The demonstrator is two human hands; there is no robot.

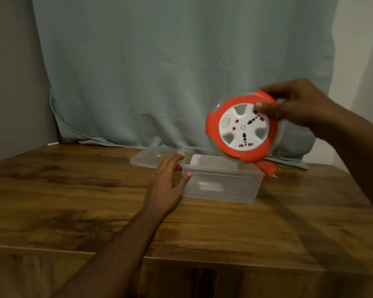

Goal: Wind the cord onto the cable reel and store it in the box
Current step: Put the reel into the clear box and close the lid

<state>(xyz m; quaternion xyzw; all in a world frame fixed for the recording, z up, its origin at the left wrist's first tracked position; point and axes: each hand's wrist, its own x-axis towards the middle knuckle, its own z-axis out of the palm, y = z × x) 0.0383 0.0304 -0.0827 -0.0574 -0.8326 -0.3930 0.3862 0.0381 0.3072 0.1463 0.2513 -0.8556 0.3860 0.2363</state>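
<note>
left hand (168, 181) is spreading to steady the box (222, 183); right hand (297, 106) is pinching the reel (243, 130) above it, needing lowering inside.

Cable reel (241, 127): orange rim, white socket face. Box (222, 186): clear. Tabletop (73, 201): brown wood grain. Curtain (159, 72): pale blue-grey.

box (222, 186) mouth open, centre frame; reel (242, 127) held tilted right above its right half, plug (267, 168) hanging by the right rim; left hand (168, 181) against box's left wall blocks that side; lid (151, 159) flat just behind-left; curtain (181, 72) close behind; table (73, 190) bare lower left and front
</note>
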